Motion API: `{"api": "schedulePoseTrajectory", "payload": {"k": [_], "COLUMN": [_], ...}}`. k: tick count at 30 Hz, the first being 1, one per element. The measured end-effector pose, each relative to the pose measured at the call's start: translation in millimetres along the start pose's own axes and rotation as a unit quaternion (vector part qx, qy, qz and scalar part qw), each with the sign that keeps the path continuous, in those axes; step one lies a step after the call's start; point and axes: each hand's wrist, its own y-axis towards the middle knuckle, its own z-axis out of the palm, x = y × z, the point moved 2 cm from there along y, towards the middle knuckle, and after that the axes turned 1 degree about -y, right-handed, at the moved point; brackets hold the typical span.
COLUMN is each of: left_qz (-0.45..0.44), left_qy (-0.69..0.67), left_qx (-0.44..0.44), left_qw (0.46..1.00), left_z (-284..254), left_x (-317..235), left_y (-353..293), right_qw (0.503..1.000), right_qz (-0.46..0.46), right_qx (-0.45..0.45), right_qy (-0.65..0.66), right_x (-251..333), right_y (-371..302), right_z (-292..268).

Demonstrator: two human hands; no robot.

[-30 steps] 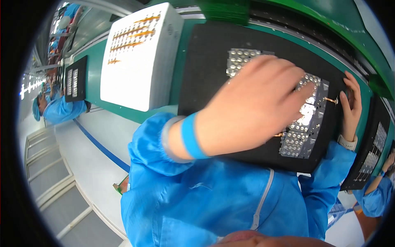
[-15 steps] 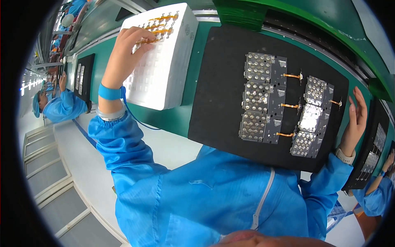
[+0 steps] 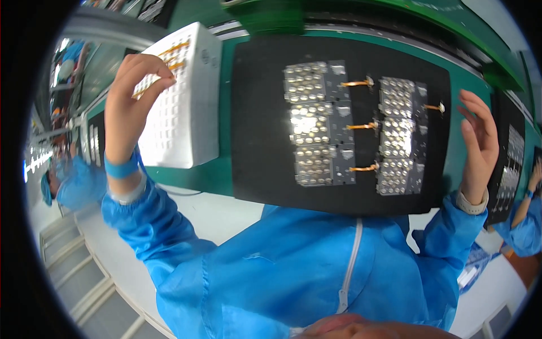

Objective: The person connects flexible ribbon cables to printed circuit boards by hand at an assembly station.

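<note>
My left hand (image 3: 132, 96), with a blue wrist strap, is over a white foam tray (image 3: 206, 113) at the left. Its thumb and fingertips are pinched on a thin orange flex cable (image 3: 141, 91), mostly covered by the hand. More orange flex cables (image 3: 179, 66) lie across the far end of the tray. To the right, a black mat (image 3: 259, 124) carries two columns of dark circuit boards (image 3: 340, 124) with shiny round domes. Short orange flex cables (image 3: 361, 126) stick out from several boards. Beyond the mat's right edge my right hand (image 3: 480, 141) hovers, empty, fingers apart and loosely curled.
A green bench top (image 3: 226, 73) lies under the mat and tray. Behind them runs a green rail (image 3: 361, 17). Farther right is another black mat (image 3: 502, 192) with boards, near a co-worker's blue sleeve (image 3: 522, 229). A second co-worker (image 3: 79, 175) sits at the far left.
The whole view has turned and shifted, so tray and mat appear farther left. My left hand has closed on a flex cable at the tray. My right hand stays open beside the mat.
</note>
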Motion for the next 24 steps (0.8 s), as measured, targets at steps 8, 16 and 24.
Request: {"api": "schedulePoseTrajectory", "payload": {"k": [8,16,24], "left_qz": [0.253,0.208,0.245], "left_qy": [-0.339,-0.473,-0.361], "left_qx": [0.099,0.058,0.042], "left_qw": [0.901,0.854,0.899], "left_z": [62.4,115.1,128.1], "left_x": [-134.8,-172.4,-174.9], "left_y": [56.1,73.4,77.8], "right_qw": [0.883,0.824,0.876], "right_qz": [0.022,0.096,0.150], "right_qx": [0.301,0.225,0.164], "right_qy": [0.359,0.512,0.427], "right_x": [62.0,37.1,21.0], "right_y": [14.6,-5.8,-18.3], "right_z": [74.8,47.3,33.2]}}
